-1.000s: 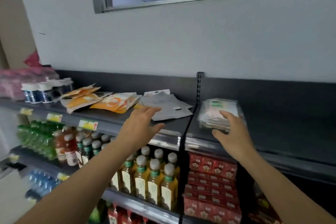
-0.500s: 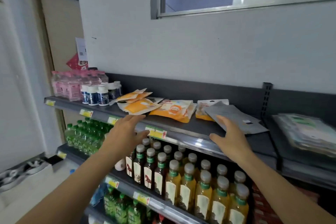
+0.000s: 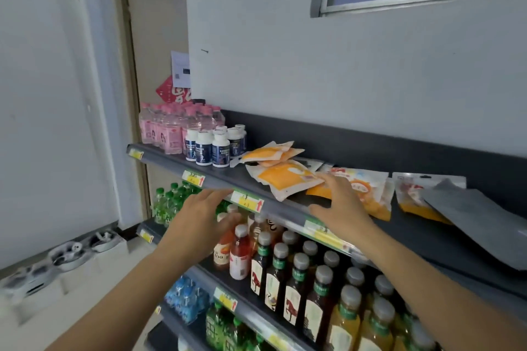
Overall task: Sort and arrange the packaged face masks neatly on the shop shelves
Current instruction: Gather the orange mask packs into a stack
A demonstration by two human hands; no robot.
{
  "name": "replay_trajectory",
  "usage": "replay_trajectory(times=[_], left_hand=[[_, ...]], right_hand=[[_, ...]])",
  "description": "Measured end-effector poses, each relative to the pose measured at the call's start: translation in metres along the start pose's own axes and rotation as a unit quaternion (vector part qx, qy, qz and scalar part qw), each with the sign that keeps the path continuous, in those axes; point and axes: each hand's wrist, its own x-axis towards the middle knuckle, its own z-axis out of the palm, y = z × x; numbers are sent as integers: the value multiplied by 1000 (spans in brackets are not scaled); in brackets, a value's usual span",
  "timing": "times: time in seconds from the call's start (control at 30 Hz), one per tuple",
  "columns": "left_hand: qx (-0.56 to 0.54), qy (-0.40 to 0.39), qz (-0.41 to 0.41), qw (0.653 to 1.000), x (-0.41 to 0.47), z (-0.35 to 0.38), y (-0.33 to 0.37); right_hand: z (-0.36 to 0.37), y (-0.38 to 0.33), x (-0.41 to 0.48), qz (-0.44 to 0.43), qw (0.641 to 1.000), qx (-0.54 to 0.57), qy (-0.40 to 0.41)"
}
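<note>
Orange and white mask packets (image 3: 282, 175) lie in a loose, crooked pile on the grey top shelf (image 3: 225, 179). To their right lie a printed packet (image 3: 368, 191), another one (image 3: 413, 194) and a plain grey pouch (image 3: 479, 225). My right hand (image 3: 339, 205) reaches over the shelf lip with fingers spread, its fingertips at the edge of the orange packets; it holds nothing. My left hand (image 3: 202, 216) hovers open in front of the shelf edge, just below the price tag (image 3: 246, 201).
White-capped dark blue bottles (image 3: 212, 148) and pink bottles (image 3: 168, 128) stand at the left end of the top shelf. Rows of drink bottles (image 3: 285, 265) fill the shelves below. A white wall and trays (image 3: 65, 256) lie to the left.
The view has swung left along the shelf. My right hand moved from the grey pouch to the orange packets. My left hand stayed open in front of the shelf edge.
</note>
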Motion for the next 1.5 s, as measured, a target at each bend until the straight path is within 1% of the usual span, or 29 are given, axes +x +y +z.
replay_trajectory(times=[0.13,0.23,0.37,0.43,0.67,0.83,0.93,0.97,1.0,1.07,1.13,1.17,1.23,1.3,1.33,1.43,1.5], left_hand=[[5,-5,0,1000,33,7,-15],[25,-3,18,1000,70,16,-21],[19,-16,35,999,130,33,-23],[21,-28,43,998,159,44,-25],[21,-84,68,994,233,91,-40],[27,-161,84,983,273,119,-55],[34,-212,105,971,294,130,-68],[44,-216,118,968,300,132,-71],[54,-207,134,968,304,132,-75],[69,-163,157,972,312,130,-81],[54,-108,151,981,316,123,-86],[24,-77,141,987,318,117,-87],[-102,-27,109,988,316,103,-88],[-244,10,68,967,309,90,-90],[-280,22,64,958,306,87,-91],[-280,24,90,955,301,90,-96],[-319,3,99,943,296,94,-100]], right_hand=[[15,6,58,-2,998,-29,-49],[9,14,111,-20,994,-47,-96],[-9,26,174,11,994,-49,-98],[-8,33,198,27,991,-46,-122],[16,43,236,49,983,-57,-168],[29,41,241,73,982,-53,-168],[43,43,244,138,979,-59,-136],[48,42,245,166,977,-49,-125],[52,41,246,195,974,-32,-112],[60,39,251,257,963,26,-77],[69,36,257,313,945,95,-22],[74,36,260,338,934,115,10],[82,31,264,378,916,120,60],[89,26,267,398,906,115,89],[92,24,269,405,901,118,99],[102,16,279,422,889,113,137],[109,13,287,415,877,125,207]])
